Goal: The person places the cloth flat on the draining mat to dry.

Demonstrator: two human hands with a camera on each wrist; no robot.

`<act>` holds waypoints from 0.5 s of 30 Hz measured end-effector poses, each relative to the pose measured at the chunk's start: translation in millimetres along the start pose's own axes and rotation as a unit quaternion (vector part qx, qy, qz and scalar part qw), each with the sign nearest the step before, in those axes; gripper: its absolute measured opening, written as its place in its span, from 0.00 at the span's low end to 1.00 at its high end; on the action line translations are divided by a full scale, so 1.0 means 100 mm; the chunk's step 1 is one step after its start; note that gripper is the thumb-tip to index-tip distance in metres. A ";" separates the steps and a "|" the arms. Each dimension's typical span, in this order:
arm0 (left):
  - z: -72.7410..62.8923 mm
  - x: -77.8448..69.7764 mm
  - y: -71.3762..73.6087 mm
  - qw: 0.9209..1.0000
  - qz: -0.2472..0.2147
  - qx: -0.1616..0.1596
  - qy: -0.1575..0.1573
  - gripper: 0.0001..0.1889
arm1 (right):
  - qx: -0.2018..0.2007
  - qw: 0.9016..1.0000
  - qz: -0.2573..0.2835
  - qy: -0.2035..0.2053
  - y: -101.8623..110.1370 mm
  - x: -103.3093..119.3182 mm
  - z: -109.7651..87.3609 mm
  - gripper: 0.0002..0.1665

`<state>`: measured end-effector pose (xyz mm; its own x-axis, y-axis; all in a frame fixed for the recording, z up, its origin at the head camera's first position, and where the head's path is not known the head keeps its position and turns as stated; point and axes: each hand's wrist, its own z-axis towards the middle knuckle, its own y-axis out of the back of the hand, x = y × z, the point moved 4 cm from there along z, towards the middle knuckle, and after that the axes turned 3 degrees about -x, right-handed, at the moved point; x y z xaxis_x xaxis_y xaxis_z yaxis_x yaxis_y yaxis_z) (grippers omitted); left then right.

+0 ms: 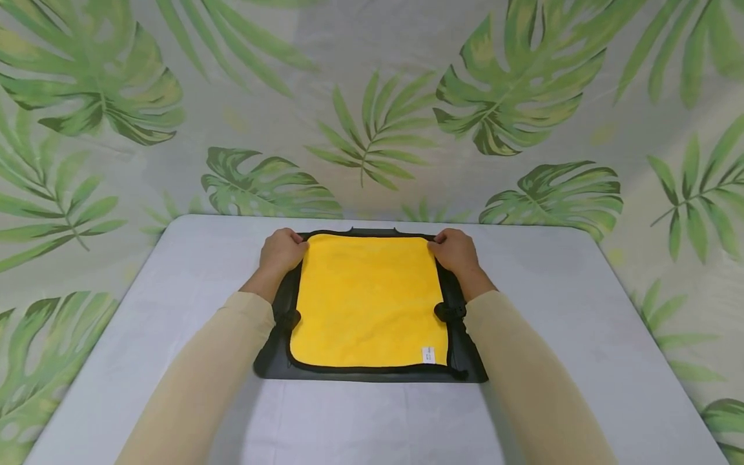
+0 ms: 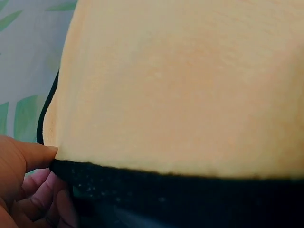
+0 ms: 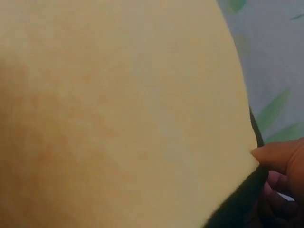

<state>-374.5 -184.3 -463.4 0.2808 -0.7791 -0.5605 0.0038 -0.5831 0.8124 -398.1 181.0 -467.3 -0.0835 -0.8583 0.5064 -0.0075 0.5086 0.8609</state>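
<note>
A yellow cloth (image 1: pixel 372 297) with a dark edging and a small white label lies spread in front of me over a black tray-like board (image 1: pixel 270 361). At its far left corner my left hand (image 1: pixel 281 250) pinches the edge between thumb and fingers. My right hand (image 1: pixel 457 250) pinches the far right corner the same way. In the left wrist view the left thumb (image 2: pixel 40 154) presses on the cloth's edge, with the other fingers curled underneath. The right wrist view has the right thumb (image 3: pixel 273 154) on the opposite edge. Most of the board is hidden under the cloth.
Everything rests on a white-covered table (image 1: pixel 558 310) with rounded far corners. Behind it hangs a pale curtain (image 1: pixel 401 39) printed with green leaves. Dark wrist-camera straps (image 1: pixel 450 312) show beside the cloth's sides.
</note>
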 end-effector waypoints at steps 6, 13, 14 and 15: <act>-0.05 0.00 0.01 1.000 0.006 -0.020 -0.006 0.17 | -0.025 0.999 -0.033 0.015 0.00 0.01 -0.07 0.20; -0.22 0.03 0.00 0.997 0.048 0.029 -0.043 0.23 | 0.050 0.992 -0.095 0.066 0.00 0.06 -0.26 0.29; -0.25 0.04 -0.01 0.997 0.054 0.038 -0.049 0.25 | 0.066 0.990 -0.099 0.073 0.01 0.06 -0.31 0.30; -0.29 0.05 -0.01 0.996 0.058 0.048 -0.053 0.26 | 0.082 0.988 -0.104 0.078 0.01 0.07 -0.37 0.31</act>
<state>-345.0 -181.2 -462.7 0.1704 -0.8593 -0.4822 -0.1149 -0.5033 0.8564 -361.8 172.7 -461.3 0.0909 -0.9389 0.3320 -0.1710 0.3137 0.9340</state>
